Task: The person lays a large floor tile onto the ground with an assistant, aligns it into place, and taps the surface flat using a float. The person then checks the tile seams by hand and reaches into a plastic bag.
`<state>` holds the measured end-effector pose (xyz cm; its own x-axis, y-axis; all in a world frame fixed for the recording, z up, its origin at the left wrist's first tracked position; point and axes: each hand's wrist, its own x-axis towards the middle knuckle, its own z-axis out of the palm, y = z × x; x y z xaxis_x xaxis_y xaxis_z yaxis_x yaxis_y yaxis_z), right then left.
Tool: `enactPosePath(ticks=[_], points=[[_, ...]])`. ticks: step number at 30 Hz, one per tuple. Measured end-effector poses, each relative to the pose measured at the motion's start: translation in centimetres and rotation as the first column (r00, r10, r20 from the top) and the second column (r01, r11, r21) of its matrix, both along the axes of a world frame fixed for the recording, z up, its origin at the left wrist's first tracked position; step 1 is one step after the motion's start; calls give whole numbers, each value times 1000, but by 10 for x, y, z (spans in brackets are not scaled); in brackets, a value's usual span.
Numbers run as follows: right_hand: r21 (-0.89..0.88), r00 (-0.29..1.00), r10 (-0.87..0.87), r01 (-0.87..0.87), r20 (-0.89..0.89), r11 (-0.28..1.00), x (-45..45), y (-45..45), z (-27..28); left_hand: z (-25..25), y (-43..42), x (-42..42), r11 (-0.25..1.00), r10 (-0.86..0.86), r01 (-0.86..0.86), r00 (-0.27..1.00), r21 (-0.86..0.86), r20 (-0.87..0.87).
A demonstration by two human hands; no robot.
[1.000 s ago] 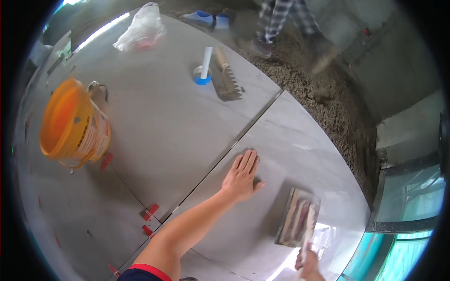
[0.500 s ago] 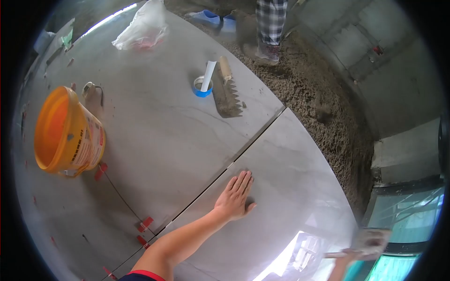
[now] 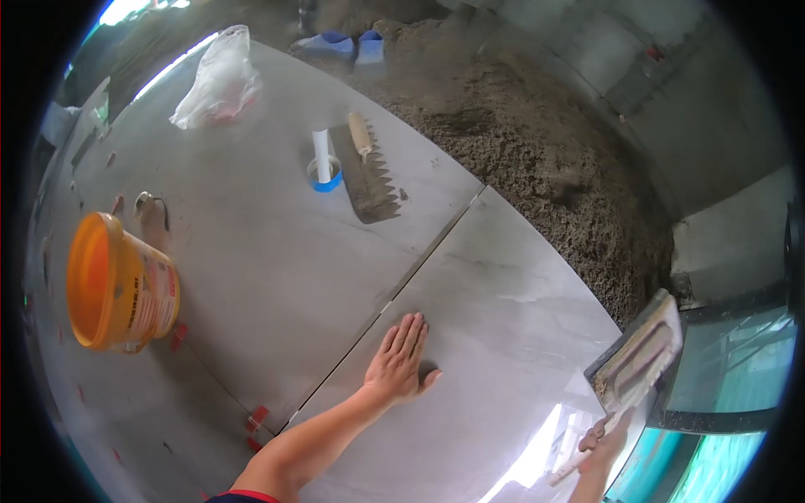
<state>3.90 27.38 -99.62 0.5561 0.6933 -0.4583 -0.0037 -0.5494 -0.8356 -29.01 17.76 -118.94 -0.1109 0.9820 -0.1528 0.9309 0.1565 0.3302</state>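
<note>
- Grey tile [image 3: 495,327], under the left hand: I'd load it evenly, minding the dark joint [image 3: 379,313] so that neither edge rises.
- Flat-faced tool [image 3: 641,356], lifted over the right edge, tilted: best to bring its face down square and softly, since a corner could chip the surface.
- Left hand [image 3: 396,362], near the joint: palm down, fingers straight, thumb spread, gripping nothing. Light, flat contact would let it feel any rocking.
- Right hand [image 3: 602,448], at the near right: fingers closed round the tool's handle; a firm but loose wrist should suit.
- Counting now, one orange bucket [image 3: 155,293] at left, lying on its side or tipped, I can't tell which.
- One plastic bag [image 3: 220,80], far left.
- One notched trowel [image 3: 369,189], far side.
- Two blue shoe-like things [image 3: 370,49], farther off.
- One blue-edged roll [image 3: 327,183], one white strip [image 3: 320,155] in it.
- At least three red pieces [image 3: 258,417], near the bucket and joint.
</note>
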Motion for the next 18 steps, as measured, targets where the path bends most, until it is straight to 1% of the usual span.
enactPosePath(ticks=[2, 4, 5, 6, 8, 10, 11, 13, 14, 15, 16, 17, 18], points=[[-6, 981, -188, 189, 57, 982, -18, -7, -26, -1, 1, 1, 1000, 8, -8, 1000, -3, 15], [-117, 997, -17, 27, 81, 993, -48, -20, -75, 4, 2, 0, 1000, -2, 2, 1000, -23, -7], [-245, 996, 79, -66, 43, 967, -63, -18, -100, 6, 1, 1, 999, -5, 4, 1000, -36, -17], [-363, 986, 166, -157, -8, 918, -74, -11, -111, 7, 0, 1, 1000, 1, -2, 1000, -28, -19], [-376, 931, 276, -350, -237, 858, -55, 29, -86, 6, 0, 1, 1000, 10, -11, 1000, -15, -26], [-285, 873, 412, -477, -262, 831, -41, 61, -48, 3, -4, 4, 1000, 6, -6, 1000, -4, -19], [-216, 881, 421, -463, -214, 860, -47, 55, -27, 2, 0, 3, 1000, 8, -8, 1000, 7, -19], [-80, 937, 322, -335, -137, 939, -54, 36, -2, 6, 1, 2, 1000, 21, -21, 1000, 7, -7], [-11, 960, 262, -264, -102, 964, -57, 25, 0, 7, 0, 3, 1000, 23, -23, 1000, 4, 2], [47, 973, 218, -215, -76, 975, -63, 12, -11, 6, 1, 4, 1000, 23, -23, 1000, 7, 1], [92, 976, 217, -215, -20, 972, -71, -1, -33, 5, 1, 5, 1000, 24, -24, 1000, 10, -1], [5, 978, 204, -204, -33, 979, -76, -8, -57, 4, 0, 4, 1000, 28, -28, 1000, 12, -5], [-83, 963, 270, -271, -22, 959, -93, -13, -79, 4, 0, 2, 1000, 26, -25, 1000, 13, -17]])
